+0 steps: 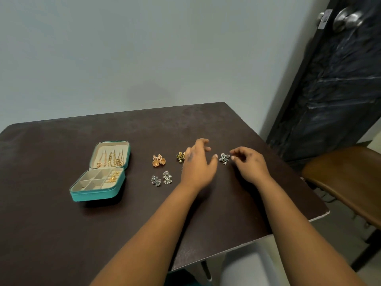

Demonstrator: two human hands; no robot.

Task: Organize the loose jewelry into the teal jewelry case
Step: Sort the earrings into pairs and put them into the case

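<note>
Jewelry lies loose on the bench (226,203); the case (99,182) sits open, well left. Both hands flank the silver cluster (224,158): left hand (199,164) spread, right hand (247,164) loosely curled, empty. Pickup pending; next needs a pinch.

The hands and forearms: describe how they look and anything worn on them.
Both forearms are bare, with no sleeves in view. No rings, watch, bracelets or gloves show on the left hand or the right hand. The back of the left hand carries a small dark mark.
</note>
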